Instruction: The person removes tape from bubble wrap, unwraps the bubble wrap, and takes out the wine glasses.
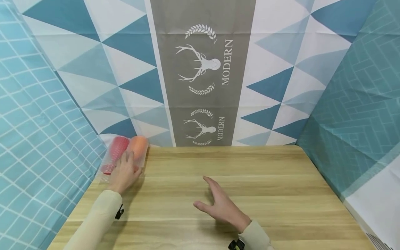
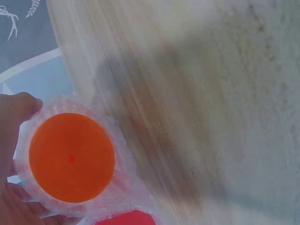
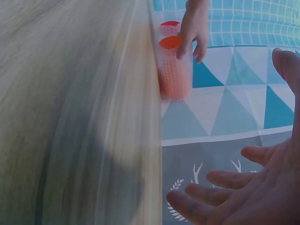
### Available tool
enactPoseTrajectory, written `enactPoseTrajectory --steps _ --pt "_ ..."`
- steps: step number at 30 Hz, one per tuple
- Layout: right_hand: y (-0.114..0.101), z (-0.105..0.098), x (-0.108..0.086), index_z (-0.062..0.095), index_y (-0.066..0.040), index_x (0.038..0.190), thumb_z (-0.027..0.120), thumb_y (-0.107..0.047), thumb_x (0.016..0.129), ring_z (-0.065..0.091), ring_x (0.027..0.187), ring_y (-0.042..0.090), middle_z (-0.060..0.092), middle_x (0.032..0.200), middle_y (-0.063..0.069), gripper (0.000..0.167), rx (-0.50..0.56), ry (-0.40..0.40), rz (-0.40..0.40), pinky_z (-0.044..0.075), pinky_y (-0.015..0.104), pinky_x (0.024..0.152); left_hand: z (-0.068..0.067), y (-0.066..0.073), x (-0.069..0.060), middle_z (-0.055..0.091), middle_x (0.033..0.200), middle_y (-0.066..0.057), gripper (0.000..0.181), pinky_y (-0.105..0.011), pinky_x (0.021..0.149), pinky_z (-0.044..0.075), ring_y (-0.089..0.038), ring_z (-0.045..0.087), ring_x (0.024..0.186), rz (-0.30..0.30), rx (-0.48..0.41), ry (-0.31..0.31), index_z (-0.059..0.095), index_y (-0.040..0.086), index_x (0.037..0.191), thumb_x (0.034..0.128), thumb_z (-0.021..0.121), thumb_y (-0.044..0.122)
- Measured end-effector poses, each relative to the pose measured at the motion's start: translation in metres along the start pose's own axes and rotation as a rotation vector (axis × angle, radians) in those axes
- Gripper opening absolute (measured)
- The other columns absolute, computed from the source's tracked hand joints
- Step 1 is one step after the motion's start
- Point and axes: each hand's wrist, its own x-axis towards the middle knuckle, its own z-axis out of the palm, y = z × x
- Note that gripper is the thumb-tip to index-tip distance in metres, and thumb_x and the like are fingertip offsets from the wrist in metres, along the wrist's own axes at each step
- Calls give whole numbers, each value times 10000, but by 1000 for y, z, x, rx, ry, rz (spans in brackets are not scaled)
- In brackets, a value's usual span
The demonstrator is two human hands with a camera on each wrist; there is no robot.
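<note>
In the far left corner of the table lie a red item (image 1: 119, 144) and an orange item (image 1: 139, 143), both inside clear bubble wrap. I cannot tell their kind. The orange one shows a flat round end (image 2: 71, 158) in the left wrist view. My left hand (image 1: 123, 173) is at the orange item, thumb on one side and fingers on the other, partly hidden by the wrap. Farther right, my right hand (image 1: 220, 205) hovers above the table with its fingers spread and nothing held.
The wooden tabletop (image 1: 250, 173) reaches back to a wall covering (image 1: 200, 132) with triangles and deer heads. A blue grid cloth (image 1: 37, 139) borders the left side. A teal cloth (image 1: 353, 121) hangs along the right.
</note>
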Motion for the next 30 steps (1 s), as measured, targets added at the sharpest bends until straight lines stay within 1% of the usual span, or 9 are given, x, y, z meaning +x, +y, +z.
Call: enactPoseTrajectory --steps 3,6,9,12,15,19,21,27,30 --pt "1 0 1 252 -259 1636 674 -643 904 314 1540 311 295 1688 61 928 -4 -15 10 323 604 1208 0 0 0 307 1501 -466 825 -778 992 406 -682 432 1241 2 -4 0 298 -108 1527 938 701 307" --pt "2 0 2 248 -258 1637 661 -654 906 320 1535 329 293 1688 66 928 -9 -25 13 328 623 1197 1 1 -2 378 1446 -470 795 -787 970 411 -689 443 1219 14 -7 4 335 -117 1500 938 698 312" --pt "2 0 2 243 -259 1638 645 -684 901 330 1530 336 295 1687 76 940 -15 -35 16 334 626 1192 1 2 -5 497 1315 -424 746 -770 910 447 -659 510 1135 37 -10 41 397 -116 1449 918 714 301" --pt "4 0 3 237 -260 1640 634 -699 898 335 1526 340 294 1687 79 948 -25 -45 17 337 623 1191 1 4 -6 556 1211 -375 703 -743 853 470 -622 550 1060 50 -17 82 446 -96 1406 893 734 288" --pt "7 -1 4 236 -260 1639 634 -690 904 340 1524 336 295 1686 70 940 -37 -47 19 339 614 1193 2 9 -6 550 1256 -362 704 -748 847 465 -609 530 1103 33 -38 79 451 -51 1415 889 737 320" --pt "11 -2 8 246 -247 1638 643 -677 907 346 1523 323 301 1682 46 936 -41 -55 14 343 597 1199 3 17 -6 501 1339 -380 711 -747 911 456 -586 490 1197 -1 -109 60 439 -17 1426 875 743 316" --pt "13 -4 9 251 -230 1639 644 -674 908 347 1523 322 303 1680 48 941 -43 -61 11 345 594 1198 3 21 -5 483 1352 -398 719 -727 955 457 -569 484 1231 5 -154 70 438 -23 1427 864 756 290" --pt "19 -9 13 247 -234 1638 651 -630 926 339 1526 319 303 1677 63 909 -38 -92 10 354 603 1190 7 35 -11 435 1413 -429 757 -704 949 487 -577 537 1193 52 -169 139 469 -26 1429 832 808 294" --pt "20 -10 14 229 -261 1641 629 -675 918 334 1528 311 295 1681 60 924 -46 -122 13 352 597 1193 6 42 -18 462 1407 -380 758 -700 918 490 -572 575 1096 56 -165 132 475 -18 1426 829 817 302"
